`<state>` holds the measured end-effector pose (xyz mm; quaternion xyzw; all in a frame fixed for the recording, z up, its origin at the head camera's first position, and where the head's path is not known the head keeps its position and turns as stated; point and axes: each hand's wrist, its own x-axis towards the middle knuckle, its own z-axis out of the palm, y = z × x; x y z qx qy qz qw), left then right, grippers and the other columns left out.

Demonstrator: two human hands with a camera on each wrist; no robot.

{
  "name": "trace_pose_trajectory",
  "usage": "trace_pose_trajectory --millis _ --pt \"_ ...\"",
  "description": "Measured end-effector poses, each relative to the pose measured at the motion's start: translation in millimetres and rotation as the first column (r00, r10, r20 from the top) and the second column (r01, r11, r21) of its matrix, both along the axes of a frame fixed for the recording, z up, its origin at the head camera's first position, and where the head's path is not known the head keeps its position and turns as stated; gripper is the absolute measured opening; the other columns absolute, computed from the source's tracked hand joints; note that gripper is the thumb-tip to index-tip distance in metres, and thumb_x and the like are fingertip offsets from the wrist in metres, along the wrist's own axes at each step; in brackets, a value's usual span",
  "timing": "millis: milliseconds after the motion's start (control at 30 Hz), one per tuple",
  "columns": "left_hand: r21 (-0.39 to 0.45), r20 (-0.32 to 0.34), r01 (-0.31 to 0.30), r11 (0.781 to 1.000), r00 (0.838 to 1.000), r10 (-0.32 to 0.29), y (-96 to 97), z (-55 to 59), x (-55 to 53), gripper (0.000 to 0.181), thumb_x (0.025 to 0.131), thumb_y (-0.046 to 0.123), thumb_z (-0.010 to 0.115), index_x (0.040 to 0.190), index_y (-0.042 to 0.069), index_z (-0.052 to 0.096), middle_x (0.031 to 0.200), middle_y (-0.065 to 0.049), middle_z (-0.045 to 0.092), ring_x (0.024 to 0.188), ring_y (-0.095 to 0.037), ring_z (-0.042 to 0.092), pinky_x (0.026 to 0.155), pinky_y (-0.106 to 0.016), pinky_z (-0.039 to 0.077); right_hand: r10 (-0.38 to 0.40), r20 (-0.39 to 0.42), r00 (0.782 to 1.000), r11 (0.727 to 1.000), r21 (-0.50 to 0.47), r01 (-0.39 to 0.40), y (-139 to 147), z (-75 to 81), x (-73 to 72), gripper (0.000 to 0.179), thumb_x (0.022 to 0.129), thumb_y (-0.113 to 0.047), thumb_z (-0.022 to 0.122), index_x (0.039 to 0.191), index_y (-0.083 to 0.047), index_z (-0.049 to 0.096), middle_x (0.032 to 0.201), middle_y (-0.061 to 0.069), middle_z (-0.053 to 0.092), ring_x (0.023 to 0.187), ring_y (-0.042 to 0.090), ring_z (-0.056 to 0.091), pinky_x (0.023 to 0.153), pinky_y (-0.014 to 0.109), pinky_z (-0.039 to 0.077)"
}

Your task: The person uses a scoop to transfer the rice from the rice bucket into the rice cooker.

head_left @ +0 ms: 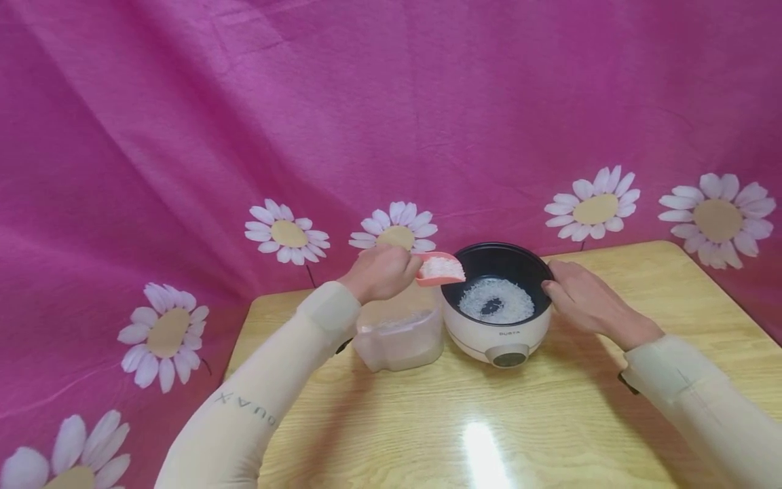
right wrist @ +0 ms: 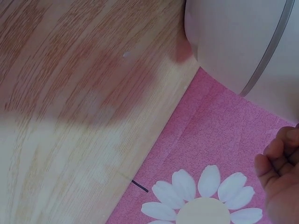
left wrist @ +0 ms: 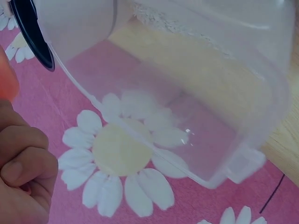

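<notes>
My left hand [head_left: 381,272] grips a pink scoop [head_left: 441,280] heaped with white rice [head_left: 442,266]. The scoop's tip reaches the left rim of a white rice cooker [head_left: 496,337] with a black inner pot [head_left: 489,254]. More rice [head_left: 497,301] lies on the pot's bottom, with a dark bare spot in its middle. At the cooker's right side, my right hand [head_left: 583,299] holds it by the edge, thumb near the rim; its other fingers are partly hidden. Below the left hand stands a clear plastic container [head_left: 400,345], and the left wrist view shows rice [left wrist: 177,29] inside it.
Everything stands on a light wooden table [head_left: 391,421]. Right behind it hangs a pink cloth [head_left: 391,102] printed with white daisies. The container sits close against the cooker's left side. A dial [head_left: 510,356] faces the front of the cooker.
</notes>
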<state>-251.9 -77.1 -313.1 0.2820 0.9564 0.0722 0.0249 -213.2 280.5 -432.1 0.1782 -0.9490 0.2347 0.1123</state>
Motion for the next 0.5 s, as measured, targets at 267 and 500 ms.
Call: trace_pose_trajectory --millis 267,500 --pt "-0.063 -0.031 0.037 0.997 0.999 -0.039 15.0 -3.1 -3.5 0.046 0.106 0.032 0.035 0.063 0.019 0.047 0.063 0.002 0.043 0.065 -0.021 0.051 0.064 -0.032 0.042 0.001 0.015 1.000 1.000 0.019 -0.001 0 0.5 -0.7 0.016 0.101 -0.020 0.047 0.102 -0.008 0.058 0.092 0.008 0.061 0.089 0.024 0.057 0.081 0.045 0.046" --pt "-0.078 -0.055 0.073 0.994 0.995 -0.077 27.1 -5.5 -4.7 0.042 0.105 0.030 0.038 0.074 0.016 0.064 0.071 -0.001 0.059 0.074 -0.022 0.062 0.071 -0.038 0.052 -0.013 0.007 1.000 1.000 0.020 0.012 0 1.0 0.3 0.014 0.100 -0.019 0.047 0.096 -0.009 0.057 0.087 0.007 0.058 0.086 0.024 0.056 0.080 0.043 0.045"
